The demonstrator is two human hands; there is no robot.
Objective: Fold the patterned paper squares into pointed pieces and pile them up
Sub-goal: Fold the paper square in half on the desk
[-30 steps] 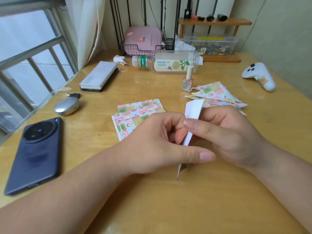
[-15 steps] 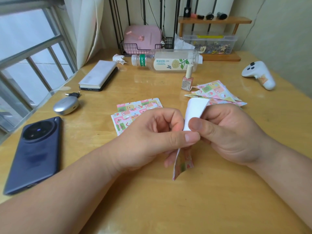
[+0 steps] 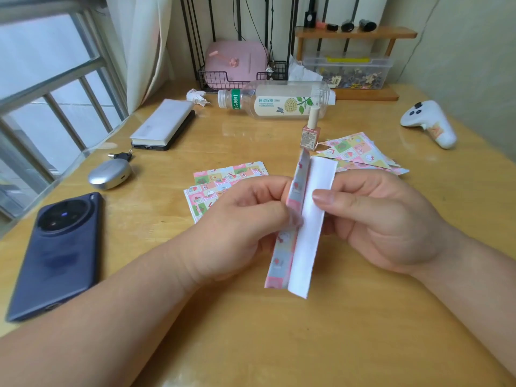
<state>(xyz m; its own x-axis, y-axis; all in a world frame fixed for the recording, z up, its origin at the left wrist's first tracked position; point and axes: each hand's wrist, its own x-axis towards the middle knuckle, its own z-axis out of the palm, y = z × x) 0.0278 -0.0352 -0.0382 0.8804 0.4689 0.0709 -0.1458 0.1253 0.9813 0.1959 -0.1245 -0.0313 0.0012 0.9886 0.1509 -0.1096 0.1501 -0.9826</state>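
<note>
Surface: yellow wooden desk beside a barred window.
Landmark: small pink glass nail polish bottle, standing upright.
Paper in work: long folded strip of patterned paper, white side showing on its right half, held above the desk, nearer me than the bottle.
My left hand: pinches the strip's patterned left flap.
My right hand: thumb on the white panel, fingers curled behind it.
Flat squares: stack of pastel patterned paper squares, left of the bottle and nearer me, partly behind my left hand.
Pointed pieces: pile of folded patterned triangles, just right of the bottle.
</note>
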